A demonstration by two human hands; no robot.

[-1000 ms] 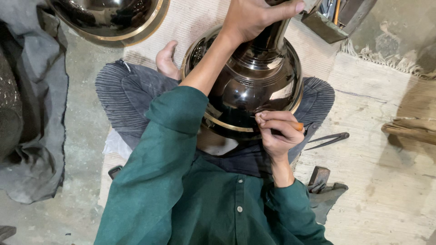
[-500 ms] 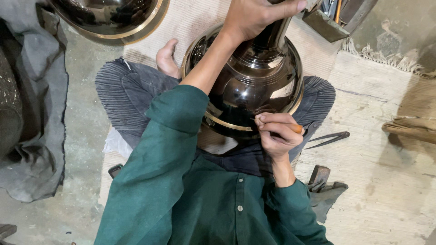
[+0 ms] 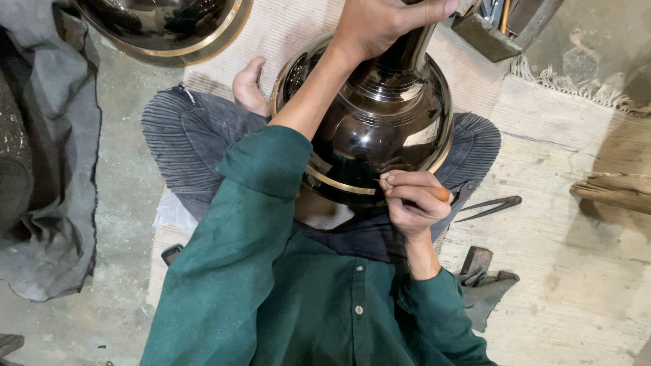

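A large dark polished metal vessel [image 3: 380, 129] with a brass band rests in my lap, its narrow neck pointing away from me. My left hand [image 3: 383, 24] reaches over it and grips the neck at the top of the view. My right hand [image 3: 410, 200] is closed around a thin tool with an orange handle [image 3: 441, 194]; its tip rests on the brass band at the vessel's near side. My green sleeves and grey trousers fill the lower middle, and a bare foot [image 3: 247, 88] shows left of the vessel.
A second shiny dark vessel [image 3: 169, 27] lies at the top left. A metal divider [image 3: 488, 207] and a small block with a grey rag [image 3: 481, 278] lie on the pale mat at my right. Grey cloth [image 3: 54, 203] is heaped at the left. A tool box [image 3: 502, 24] stands top right.
My right hand with the tool has shifted slightly along the brass band. The left hand keeps its hold on the neck.
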